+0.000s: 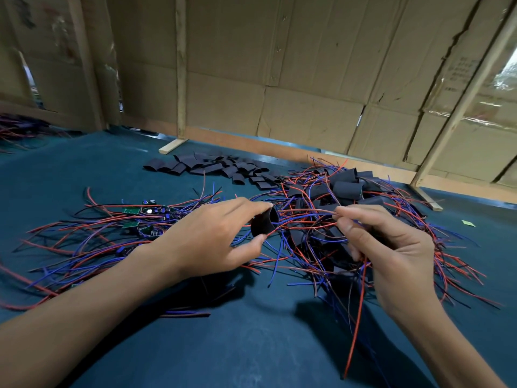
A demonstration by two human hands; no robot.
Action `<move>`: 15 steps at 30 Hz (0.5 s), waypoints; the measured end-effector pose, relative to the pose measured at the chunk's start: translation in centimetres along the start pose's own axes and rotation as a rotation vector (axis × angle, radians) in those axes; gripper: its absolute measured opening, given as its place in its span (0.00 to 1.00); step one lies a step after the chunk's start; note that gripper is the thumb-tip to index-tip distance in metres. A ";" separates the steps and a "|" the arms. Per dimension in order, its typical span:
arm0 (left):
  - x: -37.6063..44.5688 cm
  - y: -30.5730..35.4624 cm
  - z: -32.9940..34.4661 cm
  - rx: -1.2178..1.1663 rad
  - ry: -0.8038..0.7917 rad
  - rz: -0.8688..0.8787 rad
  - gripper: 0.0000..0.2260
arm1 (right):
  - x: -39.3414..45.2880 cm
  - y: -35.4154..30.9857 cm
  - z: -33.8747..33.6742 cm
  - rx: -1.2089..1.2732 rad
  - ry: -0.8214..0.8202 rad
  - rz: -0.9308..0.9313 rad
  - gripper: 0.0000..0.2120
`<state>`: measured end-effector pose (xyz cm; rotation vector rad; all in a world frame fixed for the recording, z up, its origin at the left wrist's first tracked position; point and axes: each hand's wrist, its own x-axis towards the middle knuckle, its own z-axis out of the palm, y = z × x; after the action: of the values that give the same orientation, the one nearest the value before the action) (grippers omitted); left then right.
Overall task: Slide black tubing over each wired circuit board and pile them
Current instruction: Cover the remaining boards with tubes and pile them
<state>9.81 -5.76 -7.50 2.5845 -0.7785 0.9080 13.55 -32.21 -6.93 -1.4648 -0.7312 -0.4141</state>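
Head view: the left hand (215,236) pinched a black tube (263,224) at centre, above the blue surface (251,345). At 3 o'clock the right hand (391,247) pinched red and blue wires (305,217) running into the tube. Sleeved boards (344,189) lay piled at 1 o'clock.

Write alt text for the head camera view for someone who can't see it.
A person's left hand pinches a short black tube while the right hand pinches red and blue wires running into it. On the blue table lie bare boards at left, loose tubes behind, and a sleeved pile at right.
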 end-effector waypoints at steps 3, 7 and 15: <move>0.0 0.0 0.0 0.004 0.003 0.003 0.21 | 0.1 -0.2 -0.3 -0.033 -0.029 -0.027 0.06; 0.1 0.1 -0.2 -0.014 -0.003 0.010 0.21 | 0.1 -0.5 -0.4 -0.116 -0.014 -0.044 0.06; 0.0 0.3 -0.4 -0.012 -0.033 0.037 0.22 | 0.1 -1.2 -0.3 -0.186 -0.072 -0.080 0.07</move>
<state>9.42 -5.85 -7.23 2.5891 -0.8410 0.8709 12.86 -32.64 -5.97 -1.6353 -0.8283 -0.5027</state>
